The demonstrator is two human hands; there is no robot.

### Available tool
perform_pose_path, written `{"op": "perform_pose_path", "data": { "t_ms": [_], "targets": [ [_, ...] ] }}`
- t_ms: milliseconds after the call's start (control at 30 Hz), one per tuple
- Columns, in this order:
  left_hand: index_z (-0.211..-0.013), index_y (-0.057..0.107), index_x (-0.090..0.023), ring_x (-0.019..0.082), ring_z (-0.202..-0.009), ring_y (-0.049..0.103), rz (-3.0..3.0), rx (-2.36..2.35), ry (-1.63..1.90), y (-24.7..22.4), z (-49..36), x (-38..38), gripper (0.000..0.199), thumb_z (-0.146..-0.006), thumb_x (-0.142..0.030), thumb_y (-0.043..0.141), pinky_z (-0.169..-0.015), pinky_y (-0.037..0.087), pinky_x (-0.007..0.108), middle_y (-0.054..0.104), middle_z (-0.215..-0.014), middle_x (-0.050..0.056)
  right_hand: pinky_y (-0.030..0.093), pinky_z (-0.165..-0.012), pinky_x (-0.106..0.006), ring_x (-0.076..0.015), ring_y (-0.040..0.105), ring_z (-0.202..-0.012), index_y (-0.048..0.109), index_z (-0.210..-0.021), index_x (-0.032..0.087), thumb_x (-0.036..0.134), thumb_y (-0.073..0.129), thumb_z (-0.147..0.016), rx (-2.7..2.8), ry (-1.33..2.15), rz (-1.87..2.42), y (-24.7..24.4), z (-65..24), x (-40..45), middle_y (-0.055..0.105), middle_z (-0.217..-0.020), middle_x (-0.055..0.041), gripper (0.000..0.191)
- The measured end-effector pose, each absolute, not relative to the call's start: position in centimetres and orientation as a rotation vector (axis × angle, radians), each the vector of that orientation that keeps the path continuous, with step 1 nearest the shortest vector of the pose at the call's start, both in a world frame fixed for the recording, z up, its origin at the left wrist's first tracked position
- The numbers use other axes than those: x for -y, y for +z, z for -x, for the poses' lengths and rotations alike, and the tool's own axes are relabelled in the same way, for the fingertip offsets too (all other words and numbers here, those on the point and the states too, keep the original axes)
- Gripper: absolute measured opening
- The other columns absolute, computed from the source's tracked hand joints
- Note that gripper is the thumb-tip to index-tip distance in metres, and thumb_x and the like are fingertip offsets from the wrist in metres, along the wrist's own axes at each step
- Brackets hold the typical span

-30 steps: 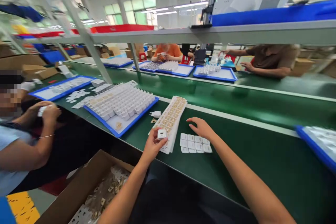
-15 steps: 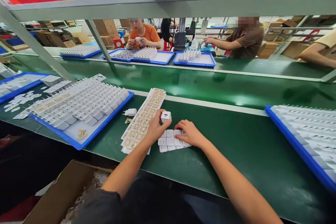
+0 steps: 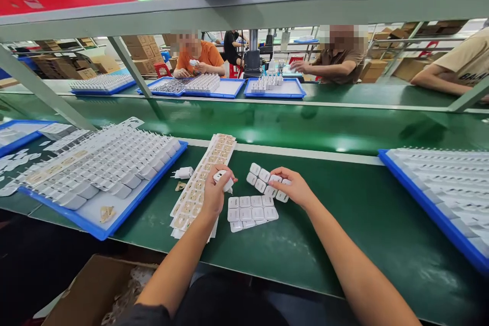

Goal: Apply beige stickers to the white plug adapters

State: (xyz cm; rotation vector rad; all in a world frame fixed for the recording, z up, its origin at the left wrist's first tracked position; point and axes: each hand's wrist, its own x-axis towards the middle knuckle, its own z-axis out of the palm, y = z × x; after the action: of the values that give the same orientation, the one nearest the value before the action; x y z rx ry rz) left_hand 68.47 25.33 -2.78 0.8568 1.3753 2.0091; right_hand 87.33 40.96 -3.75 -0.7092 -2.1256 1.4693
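My left hand (image 3: 217, 189) is closed around a white charger (image 3: 222, 179), over the right edge of the long label strips. My right hand (image 3: 292, 187) pinches a small sheet of white rounded labels (image 3: 263, 179), tilted above the green bench. Just below it, more sheets of the same labels (image 3: 252, 210) lie stacked on the bench. Long strips with tan pieces (image 3: 206, 173) lie in an overlapping pile beside my left hand. Another white charger (image 3: 184, 173) rests on its side left of the strips, with a small tan piece (image 3: 180, 186) near it.
A blue-rimmed tray (image 3: 143, 183) full of white chargers is at the left, another (image 3: 431, 214) at the right. A shelf beam (image 3: 290, 10) crosses above. Below the bench stands a cardboard box (image 3: 82, 290). People sit across the line.
My right hand has lifted a label sheet off the stack and moved right. My left hand has drawn the charger left and tilted it. The view has shifted slightly.
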Motion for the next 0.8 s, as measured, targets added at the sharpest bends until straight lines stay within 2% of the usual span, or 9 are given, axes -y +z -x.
{"op": "perform_pose_path", "data": {
  "t_ms": [100,200,300,433,533,633,700,800],
  "targets": [
    [-0.08,0.06,-0.019,0.011,-0.058,0.051,-0.865,-1.549,1.876,-2.8,-68.6,-25.4,0.025,-0.077,-0.04,0.073,-0.057,0.039,0.022,0.056,-0.064,-0.003,0.053,-0.069,-0.029,-0.018,0.067,-0.077,0.069,-0.097,0.019,0.046,0.073,-0.076,2.093,1.539,0.697,-3.1,-87.5,-40.6,0.074,-0.091,-0.0039,0.035],
    [-0.082,0.066,-0.018,0.012,-0.064,0.053,-0.94,-1.642,1.777,-2.9,-68.8,-25.5,0.02,-0.077,-0.037,0.072,-0.06,0.04,0.023,0.06,-0.07,-0.001,0.053,-0.069,-0.029,-0.0178,0.067,-0.077,0.072,-0.097,0.019,0.045,0.077,-0.073,2.032,1.649,0.663,-2.2,-87.7,-40.0,0.074,-0.092,-0.0048,0.036],
    [-0.089,0.07,-0.018,0.014,-0.068,0.055,-0.935,-1.604,1.719,-3.0,-68.9,-25.5,0.024,-0.076,-0.039,0.073,-0.063,0.042,0.024,0.064,-0.08,0.001,0.055,-0.07,-0.03,-0.0188,0.068,-0.079,0.074,-0.098,0.02,0.045,0.079,-0.071,1.969,1.738,0.636,-1.5,-87.8,-39.6,0.075,-0.094,-0.0053,0.037],
    [-0.084,0.068,-0.018,0.014,-0.064,0.054,-0.893,-1.536,1.619,-2.9,-69.1,-25.4,0.024,-0.071,-0.037,0.075,-0.061,0.04,0.024,0.06,-0.072,-0.001,0.056,-0.071,-0.031,-0.0201,0.069,-0.081,0.074,-0.1,0.02,0.044,0.076,-0.075,2.018,1.706,0.645,-1.4,-88.0,-39.9,0.075,-0.097,-0.0059,0.035],
    [-0.076,0.065,-0.017,0.014,-0.063,0.053,-0.912,-1.534,1.603,-2.8,-69.3,-25.3,0.02,-0.069,-0.034,0.074,-0.061,0.039,0.024,0.059,-0.069,-0.001,0.057,-0.081,-0.037,-0.0227,0.069,-0.092,0.072,-0.108,0.022,0.041,0.066,-0.085,2.175,1.377,0.623,-1.8,-87.8,-39.7,0.074,-0.105,-0.0064,0.031],
    [-0.075,0.064,-0.017,0.014,-0.064,0.053,-0.941,-1.57,1.594,-2.8,-69.6,-25.3,0.02,-0.07,-0.034,0.073,-0.061,0.039,0.025,0.06,-0.069,-0.001,0.052,-0.095,-0.045,-0.0252,0.065,-0.107,0.07,-0.113,0.026,0.033,0.059,-0.092,2.188,0.721,0.507,-2.2,-87.3,-38.3,0.071,-0.113,-0.0076,0.025],
    [-0.075,0.065,-0.017,0.014,-0.064,0.052,-0.96,-1.581,1.582,-2.9,-69.8,-25.3,0.019,-0.071,-0.034,0.072,-0.061,0.039,0.025,0.06,-0.071,-0.001,0.05,-0.095,-0.046,-0.0253,0.064,-0.107,0.068,-0.116,0.026,0.027,0.059,-0.093,2.158,0.405,0.373,-2.5,-86.9,-37.0,0.069,-0.113,-0.0086,0.024],
    [-0.076,0.066,-0.017,0.014,-0.068,0.054,-1.006,-1.566,1.565,-3.0,-70.3,-25.2,0.017,-0.073,-0.033,0.072,-0.065,0.042,0.025,0.063,-0.076,0.0,0.051,-0.092,-0.045,-0.0246,0.064,-0.104,0.065,-0.121,0.028,0.022,0.061,-0.093,2.149,0.193,0.289,-2.9,-86.5,-35.5,0.068,-0.112,-0.0088,0.028]
  ]
}}
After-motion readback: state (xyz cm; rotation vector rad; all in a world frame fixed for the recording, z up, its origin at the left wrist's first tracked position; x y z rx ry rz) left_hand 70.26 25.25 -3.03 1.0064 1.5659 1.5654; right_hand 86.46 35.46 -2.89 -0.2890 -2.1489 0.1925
